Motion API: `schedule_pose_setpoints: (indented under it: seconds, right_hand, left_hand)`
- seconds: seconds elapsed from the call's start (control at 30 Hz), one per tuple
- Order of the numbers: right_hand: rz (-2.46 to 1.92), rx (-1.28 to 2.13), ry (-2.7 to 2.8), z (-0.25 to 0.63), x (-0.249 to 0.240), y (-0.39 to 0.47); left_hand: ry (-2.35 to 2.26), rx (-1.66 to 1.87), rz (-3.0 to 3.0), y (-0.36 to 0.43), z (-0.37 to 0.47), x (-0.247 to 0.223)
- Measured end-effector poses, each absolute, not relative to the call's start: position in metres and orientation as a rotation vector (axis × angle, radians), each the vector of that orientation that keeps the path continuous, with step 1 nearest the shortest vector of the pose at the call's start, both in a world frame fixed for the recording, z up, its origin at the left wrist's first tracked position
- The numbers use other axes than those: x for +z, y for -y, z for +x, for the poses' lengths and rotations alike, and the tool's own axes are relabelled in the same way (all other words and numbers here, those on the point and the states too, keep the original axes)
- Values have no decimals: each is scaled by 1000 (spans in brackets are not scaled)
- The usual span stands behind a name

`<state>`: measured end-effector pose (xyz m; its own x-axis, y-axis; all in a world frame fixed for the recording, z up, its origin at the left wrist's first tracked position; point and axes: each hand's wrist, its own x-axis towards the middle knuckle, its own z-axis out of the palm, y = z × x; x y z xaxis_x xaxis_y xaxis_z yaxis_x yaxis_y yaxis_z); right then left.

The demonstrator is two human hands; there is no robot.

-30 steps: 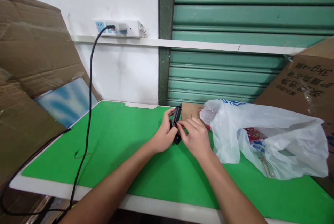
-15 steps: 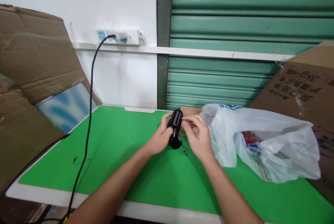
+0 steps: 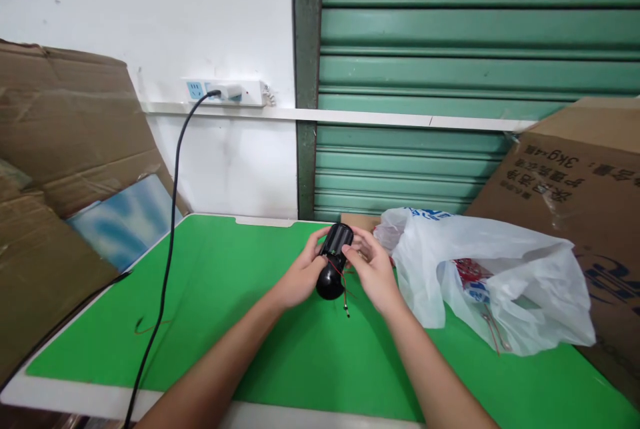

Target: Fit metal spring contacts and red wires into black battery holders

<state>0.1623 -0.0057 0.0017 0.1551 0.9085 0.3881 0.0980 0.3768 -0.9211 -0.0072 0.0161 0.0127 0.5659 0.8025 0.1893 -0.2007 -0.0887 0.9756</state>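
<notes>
A black cylindrical device (image 3: pixel 331 281) with a rounded, glossy lower end is held above the green mat (image 3: pixel 210 295). My left hand (image 3: pixel 301 273) grips its left side, thumb near the middle. On the other side, my right hand (image 3: pixel 371 267) has its thumb and fingers on the ribbed upper part. Thin red and dark wires (image 3: pixel 345 295) come out at the device's middle and dangle below it, with small tips at the end. The fingers behind the device are partly hidden.
A white plastic bag (image 3: pixel 520 282) holding red wires lies at the right, before a cardboard box (image 3: pixel 565 182). A black cable (image 3: pixel 173 215) runs from the wall power strip (image 3: pixel 255 92) across the mat's left side. More cardboard (image 3: pixel 75 122) leans at the left.
My right hand has closed in on the device and now touches its upper part. The device has turned, showing more of its rounded end. The view has shifted slightly.
</notes>
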Motion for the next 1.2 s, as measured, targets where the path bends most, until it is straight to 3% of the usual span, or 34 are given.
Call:
schedule_pose_setpoints:
  seconds: [0.53, 0.87, 1.2]
  right_hand:
    - [-979, 911, 1171, 161, 1, 4]
    - [-1053, 730, 1407, 159, 0, 10]
    - [-1092, 767, 1571, 163, -4, 11]
  left_hand:
    - [-627, 896, 1591, -24, -13, 13]
    - [-457, 898, 1696, -25, -14, 9]
    - [-477, 829, 1885, -28, -21, 6]
